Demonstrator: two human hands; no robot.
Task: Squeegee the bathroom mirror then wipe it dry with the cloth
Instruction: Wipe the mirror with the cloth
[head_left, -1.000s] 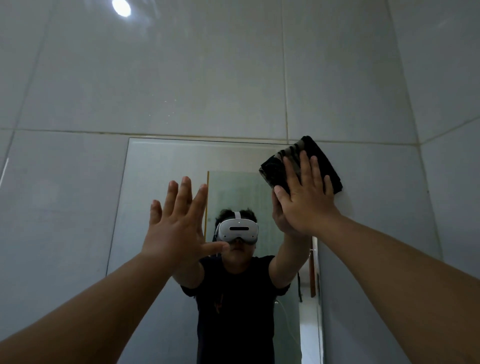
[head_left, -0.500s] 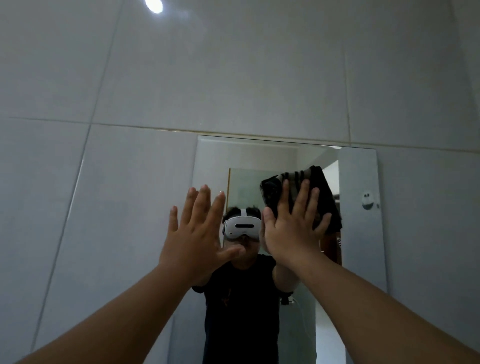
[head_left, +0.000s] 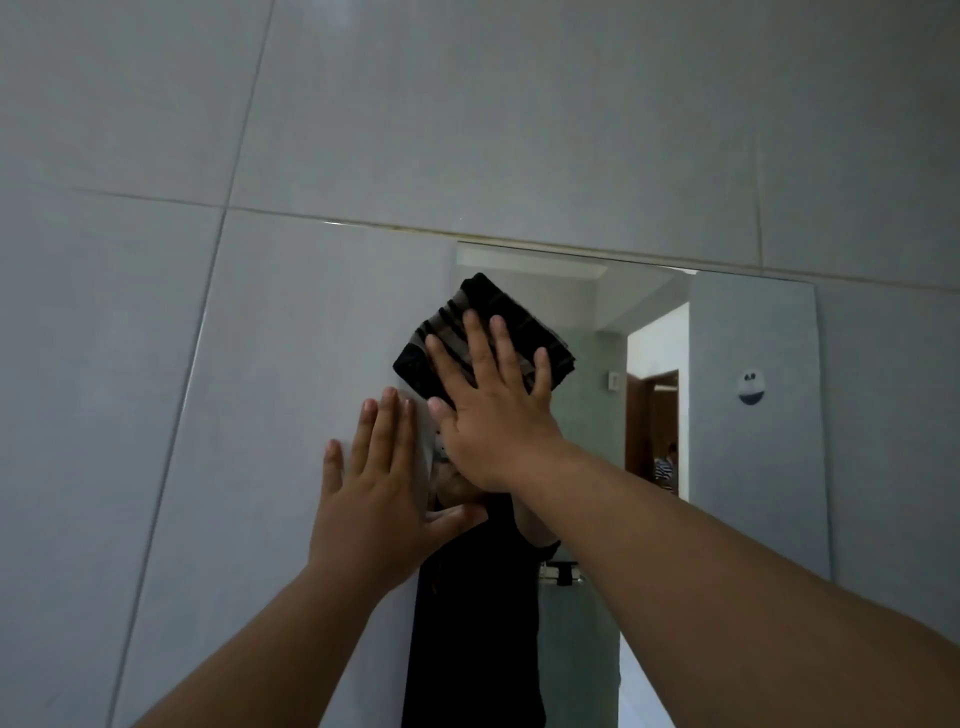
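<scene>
head camera tilts upward, close to the mirror (head_left: 753, 467)

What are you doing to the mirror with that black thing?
A person is wiping the bathroom mirror dry. The right hand presses a folded dark cloth flat against the glass near its top left corner. The left hand rests open, just below, at the mirror's left edge. No squeegee is in view.

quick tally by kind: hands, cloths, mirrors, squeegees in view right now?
Hands: 2, the left hand flat and open by the mirror's left edge, the right hand pressing flat on the cloth
Cloths: 1, the dark folded cloth
Mirrors: 1, the mirror
Squeegees: 0 in view
Total: 4
</scene>
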